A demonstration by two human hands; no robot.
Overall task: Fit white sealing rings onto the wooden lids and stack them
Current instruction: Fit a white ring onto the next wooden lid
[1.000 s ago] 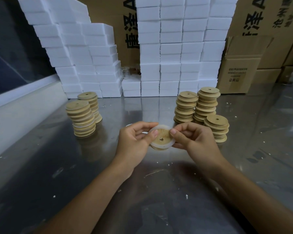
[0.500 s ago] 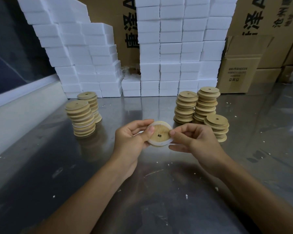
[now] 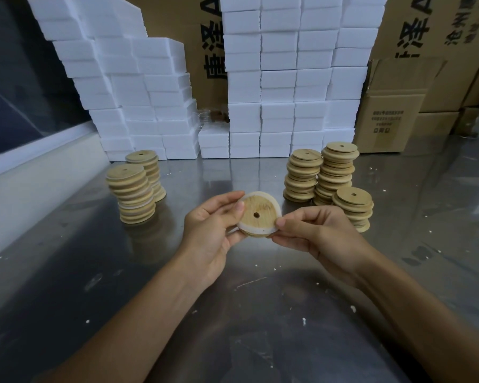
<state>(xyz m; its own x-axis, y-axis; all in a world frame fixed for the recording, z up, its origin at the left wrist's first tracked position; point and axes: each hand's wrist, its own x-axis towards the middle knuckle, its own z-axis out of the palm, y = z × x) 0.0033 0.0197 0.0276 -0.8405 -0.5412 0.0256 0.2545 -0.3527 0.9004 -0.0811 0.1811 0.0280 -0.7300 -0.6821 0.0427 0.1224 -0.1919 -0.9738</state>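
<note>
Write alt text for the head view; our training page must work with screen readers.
Two hands hold one wooden lid with a white sealing ring around it above a steel table: left hand and right hand pinch opposite edges. Lid stacks stand left and right, before white foam blocks and cardboard boxes.

Two bare forearms come in from the lower corners of the frame, no sleeves, watch or rings showing. The left hand and right hand are ungloved, nails short and plain.
</note>
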